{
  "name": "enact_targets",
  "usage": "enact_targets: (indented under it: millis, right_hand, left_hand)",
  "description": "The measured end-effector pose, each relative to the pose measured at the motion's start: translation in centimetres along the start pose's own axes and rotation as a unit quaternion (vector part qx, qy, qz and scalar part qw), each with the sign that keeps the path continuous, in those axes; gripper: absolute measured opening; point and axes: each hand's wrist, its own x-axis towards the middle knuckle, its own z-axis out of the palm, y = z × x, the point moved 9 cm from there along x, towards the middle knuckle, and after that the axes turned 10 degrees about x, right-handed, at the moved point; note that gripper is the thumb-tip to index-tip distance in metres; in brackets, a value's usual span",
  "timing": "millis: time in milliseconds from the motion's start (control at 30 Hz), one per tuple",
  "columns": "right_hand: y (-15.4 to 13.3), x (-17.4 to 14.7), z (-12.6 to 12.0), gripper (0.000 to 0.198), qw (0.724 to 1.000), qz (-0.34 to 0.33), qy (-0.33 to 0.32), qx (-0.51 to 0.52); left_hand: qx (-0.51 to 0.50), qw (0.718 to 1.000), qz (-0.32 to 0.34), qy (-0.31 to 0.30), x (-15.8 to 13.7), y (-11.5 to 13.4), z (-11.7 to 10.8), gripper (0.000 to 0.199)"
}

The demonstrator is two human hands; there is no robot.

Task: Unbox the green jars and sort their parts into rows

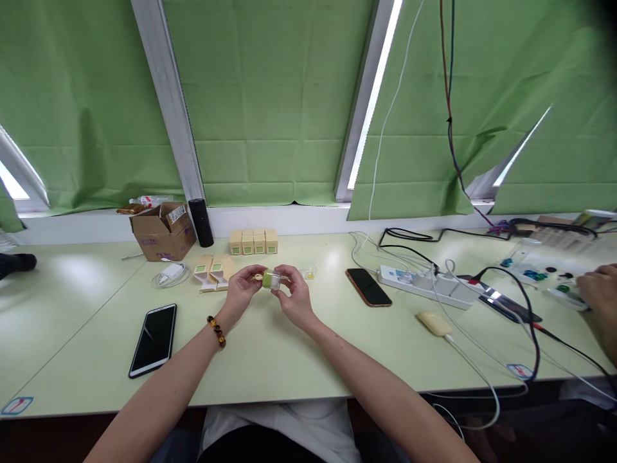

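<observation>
Above the middle of the table, my two hands meet around a small green case [271, 279] with a clear end. My left hand [244, 288] pinches its left side, where a pale yellow loop [259, 277] shows. Fingers of my right hand [294, 295] close on the clear end. A small clear plastic piece [308, 272] with a bit of yellow lies just beyond my right hand. Left of my left hand are opened kraft-paper boxes [212, 272], and behind stands a row of several small closed boxes [253, 242].
A black-screened phone [153, 340] lies at left and another phone [368, 287] at right. A power strip [427, 287] with tangled cables and a cream mouse-shaped device [434, 323] are farther right. A cardboard box [162, 231] stands back left. Another person's hand [599, 292] is at far right.
</observation>
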Motion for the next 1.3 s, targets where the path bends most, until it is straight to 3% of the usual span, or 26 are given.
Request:
enact_targets:
  millis: [233, 533, 700, 800, 967, 1167, 1300]
  right_hand:
    - [2.4, 0.5, -0.6, 0.058, 0.978, 0.138, 0.024, 0.151]
    - [5.6, -0.5, 0.8, 0.057, 0.951, 0.259, -0.008, 0.167]
    - [5.4, -0.2, 0.3, 0.054, 0.969, 0.214, -0.005, 0.122]
    - [5.1, 0.1, -0.2, 0.063, 0.98, 0.18, -0.005, 0.079]
    - [5.3, 0.3, -0.6, 0.062, 0.982, 0.186, -0.006, 0.034]
    - [4.8, 0.8, -1.3, 0.058, 0.983, 0.181, 0.012, 0.032]
    - [4.3, 1.3, -1.6, 0.055, 0.982, 0.174, 0.014, 0.071]
  left_hand:
    - [0.059, 0.998, 0.004, 0.012, 0.1, 0.4, -0.3, 0.036]
    - [0.068, 0.994, 0.004, 0.081, 0.4, -0.1, -1.5, 0.029]
    - [0.084, 0.992, -0.021, 0.093, 0.4, -0.7, -1.9, 0.033]
    - [0.081, 0.992, -0.042, 0.082, 0.4, -1.3, -1.6, 0.037]
    - [0.08, 0.991, -0.077, 0.075, 0.5, -2.6, -1.5, 0.037]
    - [0.006, 0.981, -0.143, 0.134, 0.6, -4.0, -3.8, 0.036]
    - [-0.088, 0.968, -0.19, 0.142, 0.6, -4.6, -4.1, 0.022]
